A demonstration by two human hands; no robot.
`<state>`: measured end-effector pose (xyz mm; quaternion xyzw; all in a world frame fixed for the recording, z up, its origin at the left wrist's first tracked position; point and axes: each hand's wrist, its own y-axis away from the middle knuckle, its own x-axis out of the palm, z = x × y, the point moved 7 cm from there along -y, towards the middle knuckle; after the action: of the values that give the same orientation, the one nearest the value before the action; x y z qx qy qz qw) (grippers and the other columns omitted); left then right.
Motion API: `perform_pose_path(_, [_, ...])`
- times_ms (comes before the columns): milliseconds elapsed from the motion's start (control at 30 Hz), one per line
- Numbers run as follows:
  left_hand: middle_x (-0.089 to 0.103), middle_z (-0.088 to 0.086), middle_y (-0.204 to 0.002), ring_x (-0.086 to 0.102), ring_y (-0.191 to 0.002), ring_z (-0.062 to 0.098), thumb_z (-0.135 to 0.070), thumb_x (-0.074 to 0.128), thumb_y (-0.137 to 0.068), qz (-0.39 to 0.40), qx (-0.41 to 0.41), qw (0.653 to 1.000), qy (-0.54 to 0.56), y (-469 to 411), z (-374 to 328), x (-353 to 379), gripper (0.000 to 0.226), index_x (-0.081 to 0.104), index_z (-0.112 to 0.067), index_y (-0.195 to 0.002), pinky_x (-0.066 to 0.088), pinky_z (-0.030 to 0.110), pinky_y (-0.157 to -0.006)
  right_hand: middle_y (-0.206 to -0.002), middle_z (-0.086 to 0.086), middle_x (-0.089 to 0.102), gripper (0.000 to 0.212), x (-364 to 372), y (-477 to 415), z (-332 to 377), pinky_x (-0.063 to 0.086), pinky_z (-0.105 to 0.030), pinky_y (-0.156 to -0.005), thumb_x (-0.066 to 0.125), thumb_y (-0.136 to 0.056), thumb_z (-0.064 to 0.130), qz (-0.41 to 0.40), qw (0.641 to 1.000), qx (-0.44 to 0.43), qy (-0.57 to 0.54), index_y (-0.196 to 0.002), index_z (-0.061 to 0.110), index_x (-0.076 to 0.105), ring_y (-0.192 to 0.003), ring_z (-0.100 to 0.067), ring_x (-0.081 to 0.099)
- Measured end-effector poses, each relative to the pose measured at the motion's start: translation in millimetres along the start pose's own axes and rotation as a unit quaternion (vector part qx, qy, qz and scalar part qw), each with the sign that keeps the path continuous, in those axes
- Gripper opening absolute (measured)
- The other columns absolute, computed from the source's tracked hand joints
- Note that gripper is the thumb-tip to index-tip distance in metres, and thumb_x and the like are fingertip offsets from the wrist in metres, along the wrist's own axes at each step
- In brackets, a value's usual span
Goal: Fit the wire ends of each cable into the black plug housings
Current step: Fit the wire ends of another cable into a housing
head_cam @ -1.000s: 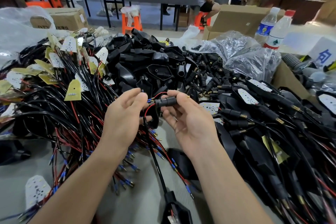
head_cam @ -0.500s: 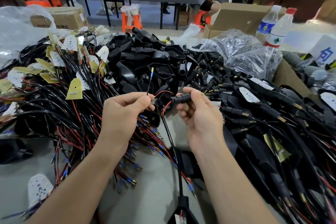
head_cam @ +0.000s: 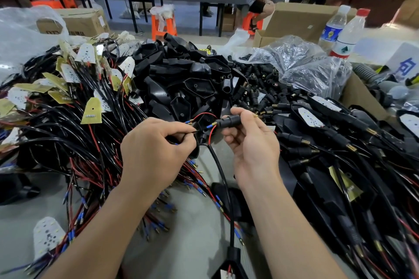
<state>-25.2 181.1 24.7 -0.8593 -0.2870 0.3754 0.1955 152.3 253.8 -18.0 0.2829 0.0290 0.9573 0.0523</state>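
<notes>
My right hand [head_cam: 251, 145] pinches a small black cylindrical plug housing [head_cam: 229, 121] between thumb and fingers, held level above the table. My left hand [head_cam: 156, 147] pinches a thin black wire end just left of it. A blue-sleeved wire end [head_cam: 213, 124] sits at the housing's left mouth. The red wire [head_cam: 204, 115] loops above between the hands, its gold tip free. Both wires belong to a black cable [head_cam: 223, 179] that runs down to a black housing at the bottom edge.
A tangle of black and red cables with board tags [head_cam: 68, 106] fills the left. Loose black shells [head_cam: 192, 81] and small plugs [head_cam: 260, 88] are heaped behind. Finished cables [head_cam: 340, 154] lie right. Plastic bags [head_cam: 303, 63], two bottles [head_cam: 347, 34] and boxes stand behind.
The black wire that stuck up from my left hand now lies level, its blue end at the housing's mouth. My right hand has shifted slightly and the housing points left.
</notes>
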Motion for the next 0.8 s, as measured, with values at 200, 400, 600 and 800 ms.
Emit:
perform_pose_path(200, [0.073, -0.017, -0.081, 0.069, -0.081, -0.001, -0.019, 0.084, -0.082, 0.039, -0.030, 0.993, 0.104, -2.9, 10.5, 7.0, 0.030, 0.076, -0.049, -0.080, 0.049, 0.008, -0.071, -0.071, -0.004, 0.071, 0.030, -0.2, -0.1, 0.1, 0.050, -0.020, -0.051, 0.054, -0.104, 0.011, 0.004, 1.000, 0.001, 0.003, -0.085, 0.011, 0.077, -0.052, -0.011, 0.060])
perform_pose_path(400, [0.068, -0.016, -0.083, 0.066, -0.080, 0.003, -0.003, 0.079, -0.082, 0.054, 0.008, 0.995, 0.084, -1.2, 8.1, 11.1, 0.040, 0.082, -0.040, -0.096, 0.045, 0.006, -0.072, -0.072, -0.005, 0.070, 0.031, -1.2, -1.3, -0.4, 0.049, -0.020, -0.051, 0.054, -0.104, 0.010, 0.000, 1.000, -0.002, 0.001, -0.083, 0.012, 0.077, -0.053, -0.012, 0.059])
perform_pose_path(600, [0.067, -0.014, -0.076, 0.064, -0.086, 0.008, -0.003, 0.077, -0.081, 0.064, 0.033, 0.994, 0.083, -2.2, 4.8, 13.1, 0.044, 0.080, -0.044, -0.097, 0.044, 0.007, -0.074, -0.071, -0.005, 0.071, 0.030, -1.6, -2.0, 1.1, 0.049, -0.020, -0.052, 0.054, -0.104, 0.011, 0.007, 1.000, 0.001, 0.008, -0.085, 0.012, 0.077, -0.052, -0.011, 0.058])
perform_pose_path(800, [0.065, -0.016, -0.079, 0.063, -0.080, 0.003, -0.006, 0.075, -0.082, 0.061, 0.017, 0.996, 0.064, -0.8, 7.4, 14.4, 0.038, 0.082, -0.041, -0.096, 0.043, 0.005, -0.069, -0.078, -0.008, 0.075, 0.027, 0.7, -1.8, 3.6, 0.046, -0.019, -0.051, 0.053, -0.104, 0.009, 0.027, 0.999, -0.005, 0.047, -0.090, 0.008, 0.076, -0.052, -0.012, 0.056])
